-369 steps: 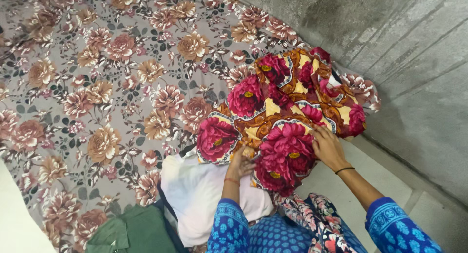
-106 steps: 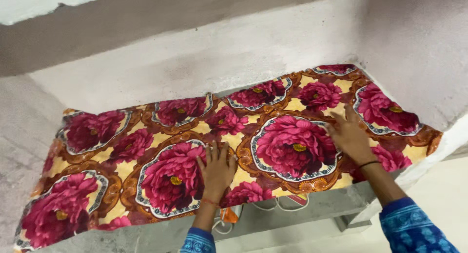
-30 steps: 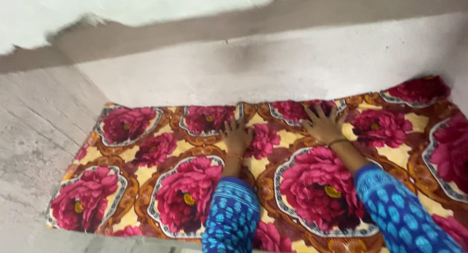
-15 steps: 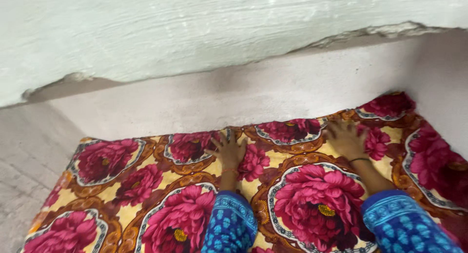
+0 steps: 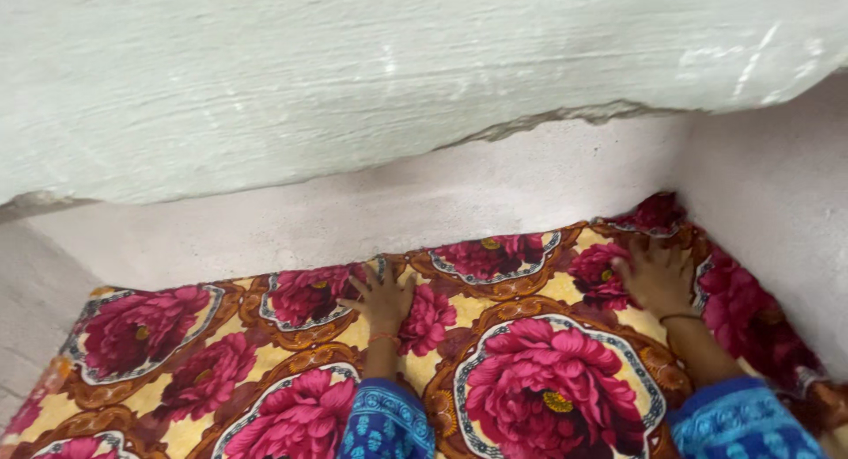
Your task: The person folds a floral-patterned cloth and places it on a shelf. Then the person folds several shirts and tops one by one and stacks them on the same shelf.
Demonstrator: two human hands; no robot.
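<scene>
A flowered cloth, crimson blooms on yellow and orange, lies spread flat on a concrete shelf in a wall recess. My left hand rests palm down on the cloth near its back edge, fingers spread. My right hand presses flat on the cloth toward the back right corner, fingers apart. Both arms wear blue patterned sleeves, and each wrist has a thin band. Neither hand holds anything.
The back wall of the recess is rough pale plaster. A thick pale green slab overhangs the shelf just above. The right side wall stands against the cloth's right end, and a grey wall closes the left.
Both hands slid along the cloth toward the back of the shelf, the right one farther into the right corner. The view tilted upward, showing more of the overhanging slab.
</scene>
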